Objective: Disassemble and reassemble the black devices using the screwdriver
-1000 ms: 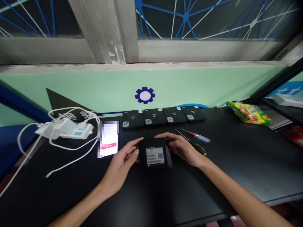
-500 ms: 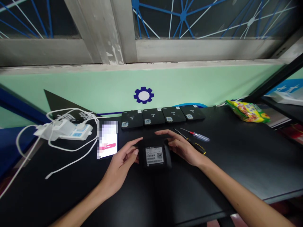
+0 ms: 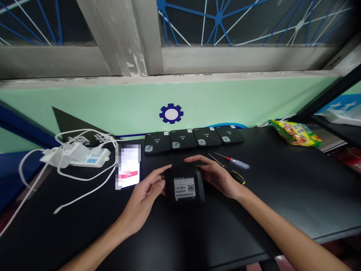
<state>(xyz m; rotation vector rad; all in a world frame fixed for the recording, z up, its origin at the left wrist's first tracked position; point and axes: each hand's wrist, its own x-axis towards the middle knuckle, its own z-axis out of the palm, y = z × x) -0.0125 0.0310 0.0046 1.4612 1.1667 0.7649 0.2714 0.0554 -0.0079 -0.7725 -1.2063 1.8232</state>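
Black plastic, the device [image 3: 184, 186] stood before me with its pale label turned to the camera, between the two hands, over the middle of the desk [image 3: 282, 199]. I had the left hand [image 3: 148, 194] closed narrowly around its left side and the right hand [image 3: 221, 178] curled at its upper right, index finger stretched along the far edge.

Around that, I counted plenty to steer clear of. The lit phone [image 3: 129, 169] lay just beyond the left hand, and the white power strip [image 3: 94, 158] sat farther left amid looping cable [image 3: 58, 209]. Four flat black boxes [image 3: 183, 140] ran in a row behind the device. A yellow-and-black screwdriver [image 3: 238, 177] lay just beside the right hand, a red-and-clear screwdriver [image 3: 239, 163] near it, and a snack bag [image 3: 296, 133] well off to the right.

Fingertips behind the device were hidden from me, and its dark lower edge melted into the desk, so I could not tell whether it rested there. The label's print was too small to read, the phone's screen was partly pixelated, and both forearms ran out of view at the bottom
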